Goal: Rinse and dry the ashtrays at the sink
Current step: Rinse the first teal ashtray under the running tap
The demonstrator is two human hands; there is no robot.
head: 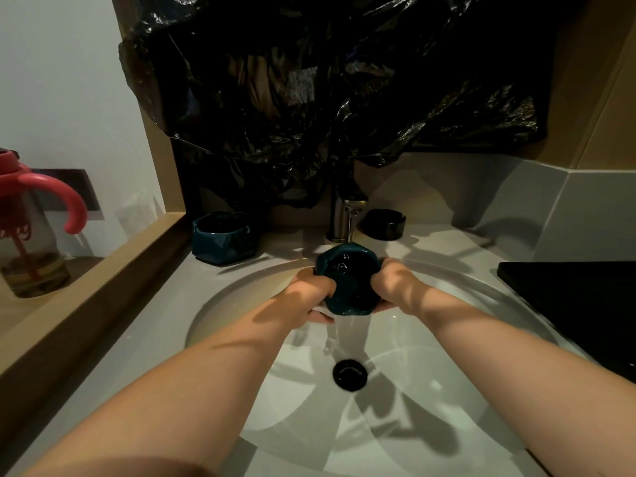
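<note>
The teal ashtray is held over the far part of the sink, right under the tap. Its open side is tilted toward the person. That tilt seems meant to let the water strike the inside and run out over the near edge, where a stream falls toward the drain.

The left hand grips its left side, fingers curled round the rim and underside. The right hand grips the right side the same way. Holding it from both sides likely keeps the wet glaze from slipping and allows turning under the flow.

On the bench, a second teal ashtray stands far left of the tap, and a black ashtray sits just right of it. Both are well out of the basin; I judge they wait their turn, though whether they are wet cannot be told.

A black plastic sheet hangs behind and just over the tap, close to the working space. A dark flat slab lies at the right edge of the bench. A bottle with a pink handle stands on the shelf at the left. No drying cloth is in view.
</note>
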